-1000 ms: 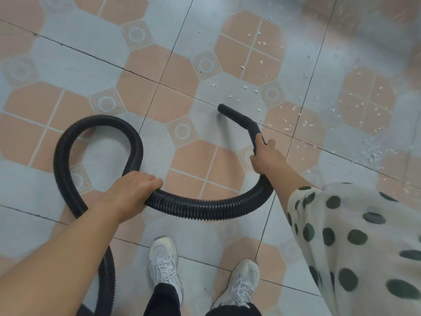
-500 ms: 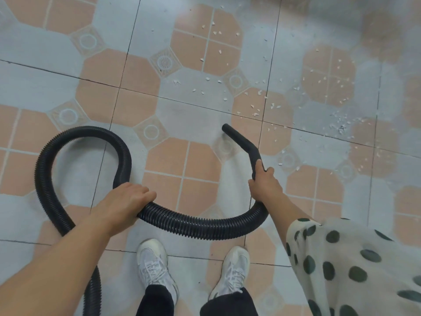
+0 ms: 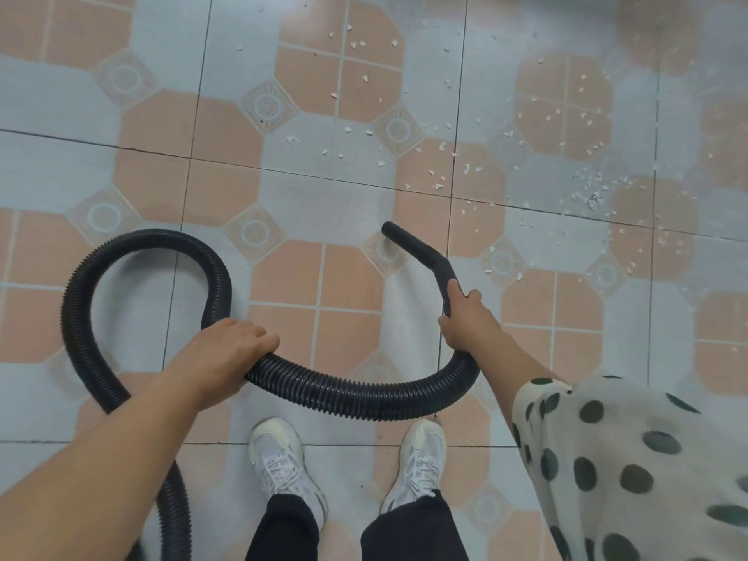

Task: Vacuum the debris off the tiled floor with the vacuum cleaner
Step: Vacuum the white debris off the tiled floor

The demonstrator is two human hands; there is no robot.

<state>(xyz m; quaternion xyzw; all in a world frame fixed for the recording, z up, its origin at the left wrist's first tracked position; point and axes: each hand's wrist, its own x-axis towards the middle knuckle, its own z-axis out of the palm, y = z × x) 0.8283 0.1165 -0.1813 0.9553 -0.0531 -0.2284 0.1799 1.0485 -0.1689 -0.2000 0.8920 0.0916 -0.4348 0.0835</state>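
Here both hands (image 3: 230,350) (image 3: 465,317) grip the hose (image 3: 356,392); debris (image 3: 437,184) beyond.

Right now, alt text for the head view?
A person standing on a tiled floor holds a black ribbed vacuum hose: left hand grips its looped middle, right hand grips the rigid nozzle, its tip short of white debris scattered ahead and right. White sneakers show below.
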